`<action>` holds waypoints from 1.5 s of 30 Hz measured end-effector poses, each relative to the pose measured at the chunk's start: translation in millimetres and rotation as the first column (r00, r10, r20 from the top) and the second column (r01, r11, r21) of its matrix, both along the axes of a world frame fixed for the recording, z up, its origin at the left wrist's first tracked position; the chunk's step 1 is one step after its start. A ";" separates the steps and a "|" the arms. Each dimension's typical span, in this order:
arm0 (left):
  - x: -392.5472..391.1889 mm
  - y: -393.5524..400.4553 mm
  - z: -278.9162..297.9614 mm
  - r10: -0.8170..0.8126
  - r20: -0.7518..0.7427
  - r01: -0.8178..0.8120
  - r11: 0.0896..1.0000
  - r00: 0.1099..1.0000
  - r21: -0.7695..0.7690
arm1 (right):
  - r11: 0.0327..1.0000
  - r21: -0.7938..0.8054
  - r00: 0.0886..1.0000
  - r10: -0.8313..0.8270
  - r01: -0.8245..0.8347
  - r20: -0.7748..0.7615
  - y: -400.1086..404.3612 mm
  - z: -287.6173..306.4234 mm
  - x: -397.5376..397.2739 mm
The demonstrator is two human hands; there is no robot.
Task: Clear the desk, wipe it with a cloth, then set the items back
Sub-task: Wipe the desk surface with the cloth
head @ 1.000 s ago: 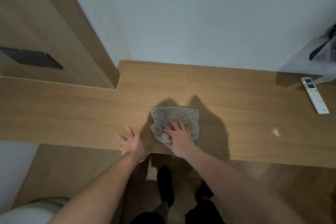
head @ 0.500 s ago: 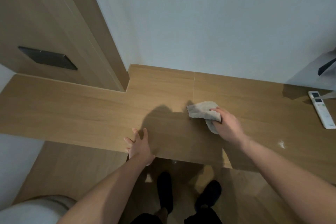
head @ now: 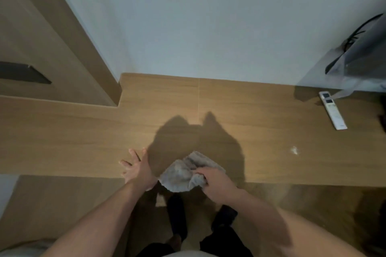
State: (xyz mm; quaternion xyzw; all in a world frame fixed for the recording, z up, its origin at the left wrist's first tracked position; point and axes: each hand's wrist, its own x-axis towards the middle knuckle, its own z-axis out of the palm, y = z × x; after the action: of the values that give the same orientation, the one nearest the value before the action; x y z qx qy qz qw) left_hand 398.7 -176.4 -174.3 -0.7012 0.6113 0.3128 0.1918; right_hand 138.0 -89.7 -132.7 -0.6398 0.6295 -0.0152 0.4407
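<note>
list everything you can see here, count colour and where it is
desk: one, light brown wood, along the wall across the view
cloth: one, grey, bunched at the desk's near edge
remote control: one, white, far right of the desk near the wall
white smudge: one, right part of the desk, nearer than the remote
clear plastic bag: one, with dark cords, upper right
wood panel: one, brown, upper left, with a black slot
wall: one, pale grey, behind the desk
feet: two, in dark footwear, on the floor below the desk
hands: two; left hand flat on the desk edge, right hand gripping the cloth
</note>
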 end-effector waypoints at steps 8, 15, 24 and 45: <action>-3.0 -1.1 3.1 -0.057 0.077 0.056 0.998 0.995 0.014 | 0.778 -0.290 0.805 -0.592 0.558 -0.040 -81.4 58.4 -151.5; -8.2 -4.1 11.1 -0.100 0.141 0.099 0.995 0.985 0.013 | 0.836 0.081 0.833 -0.521 0.542 -0.186 -147.4 29.6 -152.7; -5.8 -1.0 7.0 -0.050 0.076 0.049 0.999 0.996 0.021 | 0.998 0.028 0.968 0.067 -0.062 -0.241 -34.1 -24.0 -21.8; -5.0 -1.7 1.1 -0.090 0.145 0.086 0.996 0.985 0.036 | 0.999 -0.020 0.955 -0.045 0.041 -0.294 -102.3 -55.3 33.2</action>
State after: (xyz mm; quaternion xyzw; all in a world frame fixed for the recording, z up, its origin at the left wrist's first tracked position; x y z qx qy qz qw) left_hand 393.8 -178.2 -173.2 -0.6917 0.6211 0.2608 0.2603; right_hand 171.2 -192.0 -188.0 -0.6242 0.7016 0.0665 0.3373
